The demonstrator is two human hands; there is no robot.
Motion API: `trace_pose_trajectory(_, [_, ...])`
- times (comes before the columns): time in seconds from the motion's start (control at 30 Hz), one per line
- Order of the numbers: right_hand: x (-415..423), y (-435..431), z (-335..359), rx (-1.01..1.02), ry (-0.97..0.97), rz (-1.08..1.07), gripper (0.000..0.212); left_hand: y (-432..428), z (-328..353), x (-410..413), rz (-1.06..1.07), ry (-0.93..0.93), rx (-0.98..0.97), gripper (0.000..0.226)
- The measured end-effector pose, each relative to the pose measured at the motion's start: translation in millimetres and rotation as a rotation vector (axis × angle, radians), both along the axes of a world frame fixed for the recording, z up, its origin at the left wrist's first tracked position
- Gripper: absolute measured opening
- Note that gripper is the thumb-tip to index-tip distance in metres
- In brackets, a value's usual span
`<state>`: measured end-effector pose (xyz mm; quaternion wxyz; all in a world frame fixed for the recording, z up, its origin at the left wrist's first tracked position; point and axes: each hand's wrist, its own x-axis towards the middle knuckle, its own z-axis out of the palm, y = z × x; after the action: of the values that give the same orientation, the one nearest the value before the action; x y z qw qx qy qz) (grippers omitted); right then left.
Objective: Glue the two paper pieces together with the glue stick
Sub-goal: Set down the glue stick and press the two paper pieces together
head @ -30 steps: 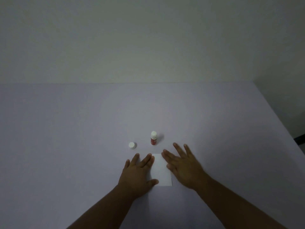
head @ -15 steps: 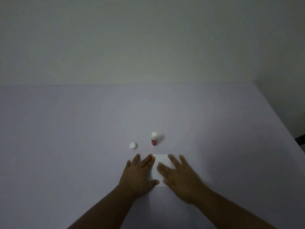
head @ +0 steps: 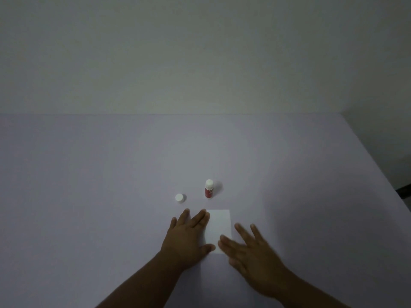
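A white paper rectangle lies flat on the pale table; I cannot tell whether it is one piece or two stacked. My left hand lies flat with spread fingers on the paper's left edge. My right hand is open and flat at the paper's lower right corner, its fingertips touching that corner. A red glue stick with a white top stands upright just beyond the paper. Its white cap sits apart to the left.
The table's right edge runs diagonally at the right, with a dark gap beyond it. A plain wall rises behind the table's far edge.
My right hand swept over the paper and has slid back toward me and to the right, uncovering most of the sheet. My left hand has stayed on the left edge.
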<state>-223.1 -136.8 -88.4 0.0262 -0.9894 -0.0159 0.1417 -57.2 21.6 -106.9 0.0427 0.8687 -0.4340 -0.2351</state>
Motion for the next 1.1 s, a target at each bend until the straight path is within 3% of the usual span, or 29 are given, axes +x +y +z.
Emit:
trace_pose_trajectory(0.23, [57,-33,7,-0.048,-0.033,-0.197,0.049,-1,1,-1,-0.003,0.001,0.005,0.086])
trace_pose_trajectory(0.43, [-7,-5,-3,0.010,0.024,0.013,0.043,-1,0,0,0.003,-0.002,-0.002,0.086])
trace_pose_trajectory(0.63, [54,-37,1,-0.049,-0.036,-0.200,0.048,-1,0,0,-0.003,-0.003,-0.001,0.086])
trace_pose_trajectory(0.73, [37,-20,-2,-0.057,-0.032,-0.141,0.047,0,-1,0,0.001,-0.002,-0.008,0.087])
trace_pose_trajectory(0.87, [0,-8,-7,-0.026,-0.136,-0.049,0.040,0,0,1,0.005,0.002,-0.012,0.088])
trace_pose_trajectory(1.1, [21,-6,6,0.150,-0.195,-0.243,0.035,-10,17,9,0.014,0.066,0.003,0.084])
